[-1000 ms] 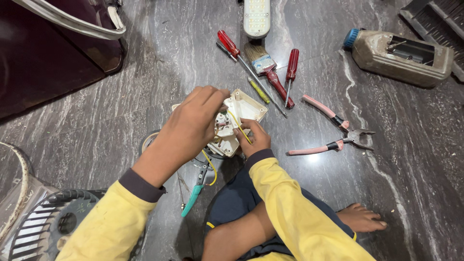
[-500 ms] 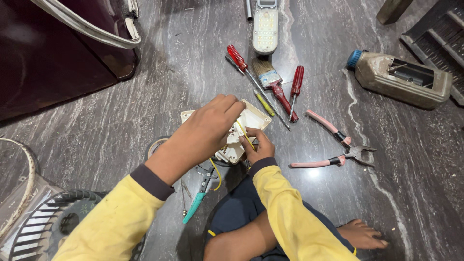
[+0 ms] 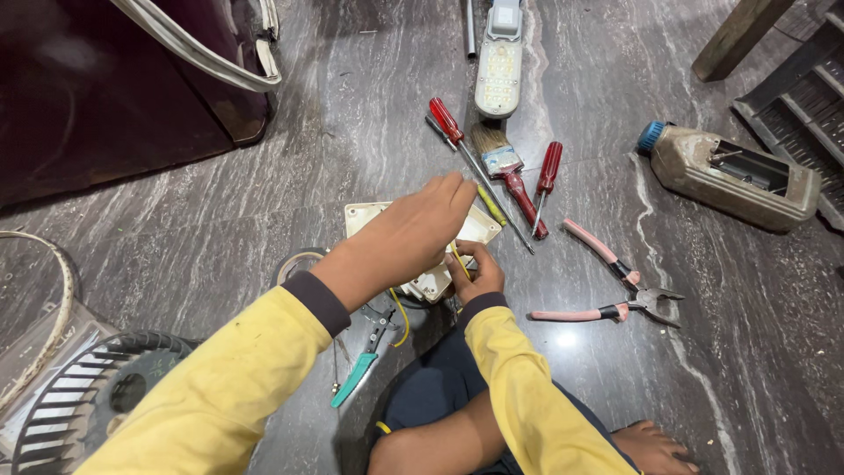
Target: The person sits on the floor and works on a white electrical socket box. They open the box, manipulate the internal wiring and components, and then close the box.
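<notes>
Head view: two hands at a cream plastic box on the marble floor

Left hand lies over the box at frame centre, fingers curled together on its top; right hand just below pinches a thin yellow wire running up-left. Pink-handled pliers sit right; a dirty tan bottle, blue-capped, lies upper right

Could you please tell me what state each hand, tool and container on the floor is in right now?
Left hand: pressed on top of the white plastic box, fingers bent.
Right hand: gripping the box's near edge.
White plastic box: held off the floor, yellow wire hanging out.
Pink-handled pliers: lying with handles spread.
Paintbrush: lying flat, untouched.
Oil can: on its side, blue cap on.
</notes>
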The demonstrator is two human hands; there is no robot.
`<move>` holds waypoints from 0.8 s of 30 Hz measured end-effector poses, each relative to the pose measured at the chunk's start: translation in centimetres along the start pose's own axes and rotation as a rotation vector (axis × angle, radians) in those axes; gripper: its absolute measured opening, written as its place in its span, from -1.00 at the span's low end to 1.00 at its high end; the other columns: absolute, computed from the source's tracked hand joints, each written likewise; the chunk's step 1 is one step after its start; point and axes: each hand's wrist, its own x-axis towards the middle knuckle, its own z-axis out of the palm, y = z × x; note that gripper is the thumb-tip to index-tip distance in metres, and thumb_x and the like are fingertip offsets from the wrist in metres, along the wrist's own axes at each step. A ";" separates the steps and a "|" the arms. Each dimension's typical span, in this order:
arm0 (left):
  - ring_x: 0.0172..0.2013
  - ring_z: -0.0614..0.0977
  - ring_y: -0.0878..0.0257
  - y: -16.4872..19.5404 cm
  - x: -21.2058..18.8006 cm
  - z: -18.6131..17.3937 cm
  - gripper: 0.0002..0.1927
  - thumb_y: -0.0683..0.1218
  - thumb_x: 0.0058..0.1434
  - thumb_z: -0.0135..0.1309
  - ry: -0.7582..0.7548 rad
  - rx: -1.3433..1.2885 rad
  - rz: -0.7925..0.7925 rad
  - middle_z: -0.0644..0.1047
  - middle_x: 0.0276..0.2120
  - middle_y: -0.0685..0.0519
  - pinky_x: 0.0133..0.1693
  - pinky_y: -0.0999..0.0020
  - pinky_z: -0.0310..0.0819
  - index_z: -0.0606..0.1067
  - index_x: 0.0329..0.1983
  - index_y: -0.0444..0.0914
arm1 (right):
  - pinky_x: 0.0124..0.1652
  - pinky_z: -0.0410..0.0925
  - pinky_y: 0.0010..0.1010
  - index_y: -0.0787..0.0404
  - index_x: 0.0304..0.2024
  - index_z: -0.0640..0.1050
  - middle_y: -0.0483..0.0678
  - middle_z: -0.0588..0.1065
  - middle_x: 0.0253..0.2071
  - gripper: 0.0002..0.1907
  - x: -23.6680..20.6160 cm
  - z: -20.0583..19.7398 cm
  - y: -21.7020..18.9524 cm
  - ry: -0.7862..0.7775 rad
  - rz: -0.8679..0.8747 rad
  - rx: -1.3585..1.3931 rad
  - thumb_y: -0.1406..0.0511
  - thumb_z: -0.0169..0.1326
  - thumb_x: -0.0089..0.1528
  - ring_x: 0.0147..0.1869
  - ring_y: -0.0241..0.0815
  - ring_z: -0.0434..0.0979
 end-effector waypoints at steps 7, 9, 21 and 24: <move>-0.31 0.62 -0.10 -0.6 0.4 0.7 -0.84 -0.06 0.45 0.05 -0.286 0.090 -0.289 0.51 -0.37 -0.04 -0.31 -0.03 0.46 0.36 -0.10 -0.22 | -0.21 0.52 -0.43 0.33 -0.03 0.58 0.00 0.61 -0.01 -0.77 0.2 -0.1 0.6 0.017 -0.264 -0.107 0.37 0.29 0.31 -0.09 -0.29 0.59; -0.33 0.62 -0.10 -0.6 0.3 0.8 -0.79 -0.02 0.43 0.08 -0.199 0.128 -0.261 0.50 -0.37 -0.07 -0.34 -0.02 0.46 0.37 -0.14 -0.23 | -0.23 0.53 -0.44 0.33 -0.01 0.57 0.01 0.59 -0.01 -0.74 0.1 -0.1 0.5 0.009 -0.215 -0.067 0.35 0.27 0.29 -0.06 -0.30 0.58; -0.29 0.64 -0.11 -0.9 1.5 1.5 -0.69 0.00 0.35 0.12 -0.411 0.191 -0.191 0.47 -0.21 -0.08 -0.29 0.03 0.53 0.37 0.03 -0.24 | -0.53 0.50 -0.44 0.30 -0.13 0.52 -0.02 0.55 0.07 -0.82 0.2 0.1 0.1 -0.033 0.044 0.139 0.36 0.20 0.25 -0.35 -0.28 0.61; -0.23 0.62 -0.17 -0.8 1.4 1.3 -0.56 0.02 0.11 0.22 -0.202 0.038 -0.057 0.43 -0.18 -0.15 -0.27 0.06 0.54 0.32 -0.12 -0.30 | -0.51 0.49 -0.44 0.29 -0.08 0.53 0.02 0.56 -0.08 -0.79 0.1 0.0 -0.1 -0.047 0.071 0.118 0.37 0.20 0.26 -0.40 -0.26 0.60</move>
